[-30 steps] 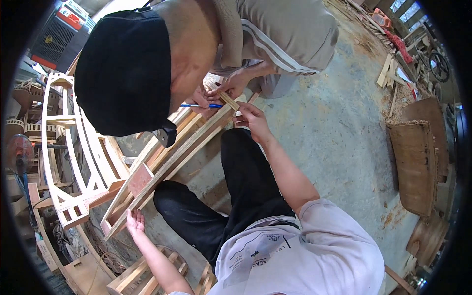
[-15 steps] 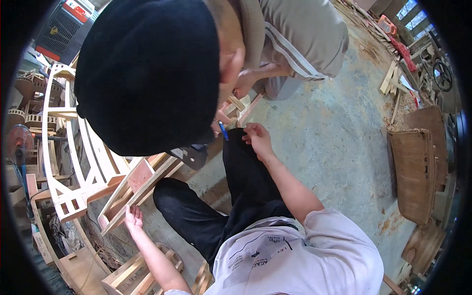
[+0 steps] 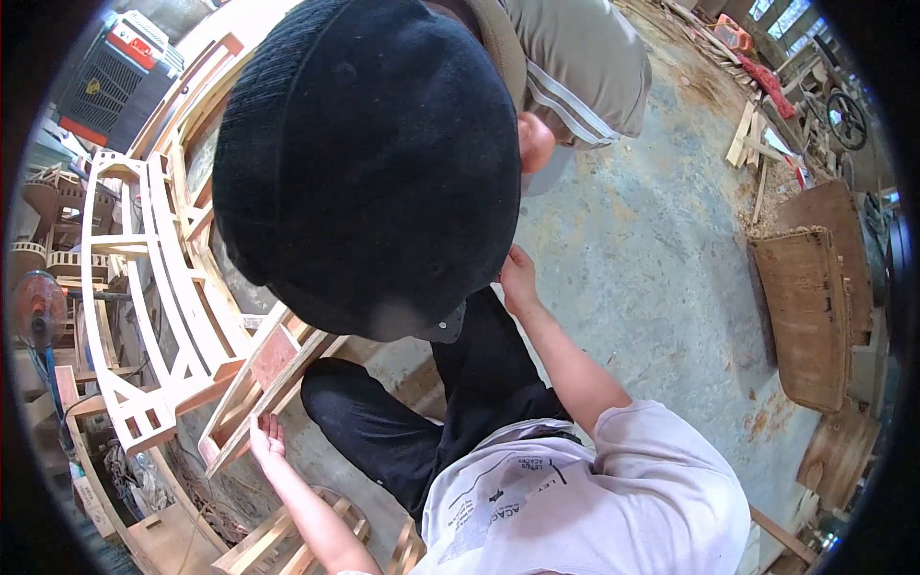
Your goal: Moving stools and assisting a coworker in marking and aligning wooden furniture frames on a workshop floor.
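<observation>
My left hand (image 3: 267, 439) rests against the near end of a long wooden frame (image 3: 280, 356), palm up and fingers stretched along its outer rail. A reddish panel sits between the frame's rails. My right hand (image 3: 519, 282) is beyond my right knee, beside the brim of a co-worker's black cap (image 3: 374, 163). The cap hides most of that hand's fingertips, so what they touch does not show. The co-worker bends low over the far part of the frame. The co-worker's hands and that end of the frame are out of sight behind the cap.
A pale curved wooden framework (image 3: 153, 287) stands at the left, with a fan (image 3: 40, 307) beyond it. A dark machine with red trim (image 3: 117, 81) is at the far left. Brown boards (image 3: 800, 316) lean at the right. Slatted wood (image 3: 278, 546) lies near my left forearm.
The co-worker's head has shifted right and nearer, covering the blue pen and the co-worker's hands seen before. My right hand has moved slightly right, its fingertips now largely hidden. My left hand stays at the frame.
</observation>
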`<state>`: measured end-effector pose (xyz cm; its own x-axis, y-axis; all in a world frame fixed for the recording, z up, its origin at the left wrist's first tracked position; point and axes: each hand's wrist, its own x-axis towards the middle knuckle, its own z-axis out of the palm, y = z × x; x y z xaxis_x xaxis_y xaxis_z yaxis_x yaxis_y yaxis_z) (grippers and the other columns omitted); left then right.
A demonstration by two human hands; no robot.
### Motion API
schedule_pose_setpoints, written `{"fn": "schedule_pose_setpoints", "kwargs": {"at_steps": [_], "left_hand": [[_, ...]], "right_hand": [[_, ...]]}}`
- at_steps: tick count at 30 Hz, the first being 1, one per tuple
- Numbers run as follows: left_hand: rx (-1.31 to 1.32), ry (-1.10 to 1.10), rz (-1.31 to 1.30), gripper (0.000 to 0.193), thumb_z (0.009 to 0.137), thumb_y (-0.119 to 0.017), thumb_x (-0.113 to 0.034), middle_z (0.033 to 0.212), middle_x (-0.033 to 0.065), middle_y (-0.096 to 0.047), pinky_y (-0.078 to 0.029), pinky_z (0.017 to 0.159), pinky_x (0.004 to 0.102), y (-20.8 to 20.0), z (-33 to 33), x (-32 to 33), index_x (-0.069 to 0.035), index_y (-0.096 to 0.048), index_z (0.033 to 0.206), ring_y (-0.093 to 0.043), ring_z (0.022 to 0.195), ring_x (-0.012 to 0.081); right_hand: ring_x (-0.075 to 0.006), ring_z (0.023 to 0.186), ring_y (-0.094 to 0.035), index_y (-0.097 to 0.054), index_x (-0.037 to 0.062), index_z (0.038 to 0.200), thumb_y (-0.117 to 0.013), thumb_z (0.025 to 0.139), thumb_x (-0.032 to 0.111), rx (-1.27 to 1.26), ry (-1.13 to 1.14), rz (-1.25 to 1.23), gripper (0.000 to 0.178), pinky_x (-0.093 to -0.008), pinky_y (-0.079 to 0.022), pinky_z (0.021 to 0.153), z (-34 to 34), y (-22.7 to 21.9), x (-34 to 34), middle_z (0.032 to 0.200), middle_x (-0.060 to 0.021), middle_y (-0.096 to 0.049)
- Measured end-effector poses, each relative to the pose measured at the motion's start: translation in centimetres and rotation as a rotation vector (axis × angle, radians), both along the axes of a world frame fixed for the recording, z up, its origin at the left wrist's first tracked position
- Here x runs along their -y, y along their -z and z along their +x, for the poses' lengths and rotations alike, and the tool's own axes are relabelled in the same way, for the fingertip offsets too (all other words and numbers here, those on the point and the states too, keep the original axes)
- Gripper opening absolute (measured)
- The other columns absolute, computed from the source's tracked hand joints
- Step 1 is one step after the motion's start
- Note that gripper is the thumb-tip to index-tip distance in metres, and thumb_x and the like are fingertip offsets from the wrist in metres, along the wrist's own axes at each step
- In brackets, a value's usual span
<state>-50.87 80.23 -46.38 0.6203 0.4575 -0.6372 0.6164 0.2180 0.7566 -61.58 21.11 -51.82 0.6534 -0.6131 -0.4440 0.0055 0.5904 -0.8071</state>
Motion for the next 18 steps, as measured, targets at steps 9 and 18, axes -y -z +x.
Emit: {"fn": "schedule_pose_setpoints", "kwargs": {"at_steps": [9,18], "left_hand": [[0.009,0.017,-0.050,0.049,0.081,-0.061,-0.048,0.105,-0.0004,-0.059,-0.038,0.086,0.0356,0.3,-0.1,-0.9,-0.013,-0.050,0.114,-0.055,0.103,0.0167],[0.016,-0.007,-0.037,0.054,0.079,-0.063,-0.046,0.104,0.0008,-0.060,-0.041,0.078,0.0325,-0.1,-0.2,0.1,-0.009,-0.048,0.116,-0.057,0.097,0.0162]], "right_hand": [[-0.0161,0.068,-0.060,-0.056,0.0052,0.103,-0.050,0.090,0.021,-0.018,-0.057,-0.004,0.021,-0.0278,-0.047,0.058,-0.3,-1.3,0.2,0.089,-0.0061,-0.061],[-0.0156,0.066,-0.061,-0.058,0.0041,0.100,-0.052,0.089,0.021,0.018,-0.079,-0.002,0.021,-0.0278,-0.046,0.058,0.5,-2.9,0.2,0.089,-0.0065,-0.061]]}}
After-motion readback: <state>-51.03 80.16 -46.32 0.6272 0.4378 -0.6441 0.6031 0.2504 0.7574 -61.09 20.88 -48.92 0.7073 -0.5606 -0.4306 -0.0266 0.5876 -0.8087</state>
